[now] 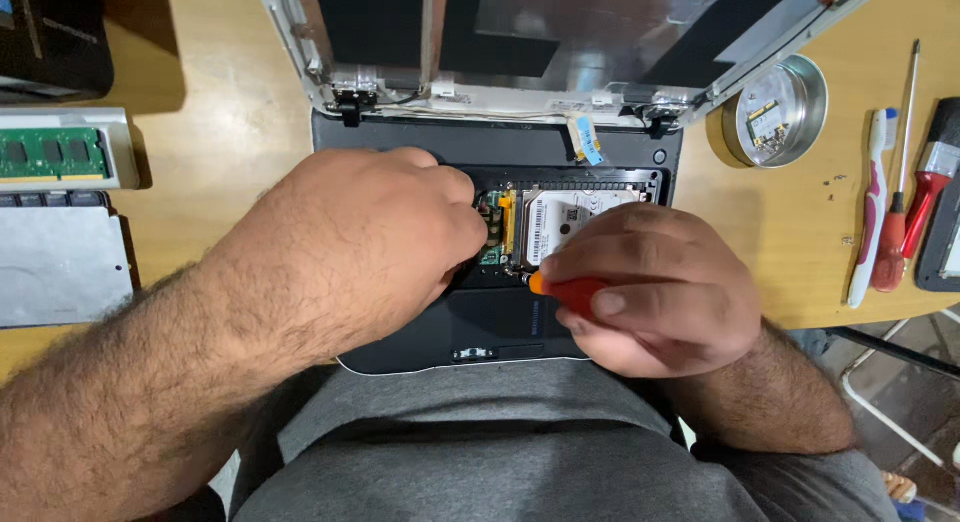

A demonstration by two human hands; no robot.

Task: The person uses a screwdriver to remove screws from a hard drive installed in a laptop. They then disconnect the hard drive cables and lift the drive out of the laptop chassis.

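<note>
An opened dark laptop base [500, 147] lies on the wooden desk in front of me, its keyboard removed. Inside the open bay sits a silver hard drive [560, 222] beside a small green circuit board [491, 227]. My left hand [370, 242] rests over the left half of the bay, fingertips curled down at the green board; whether they pinch anything is hidden. My right hand [655, 287] is closed around an orange-handled screwdriver [570, 290], whose tip meets the drive's lower left corner.
The laptop's stripped lid [540, 32] stands open at the back. A round metal tin [780, 112] with small parts sits at right, beside a toothbrush [873, 207], a red screwdriver [898, 202] and a brush [935, 172]. A memory module [50, 152] and grey panel [60, 262] lie left.
</note>
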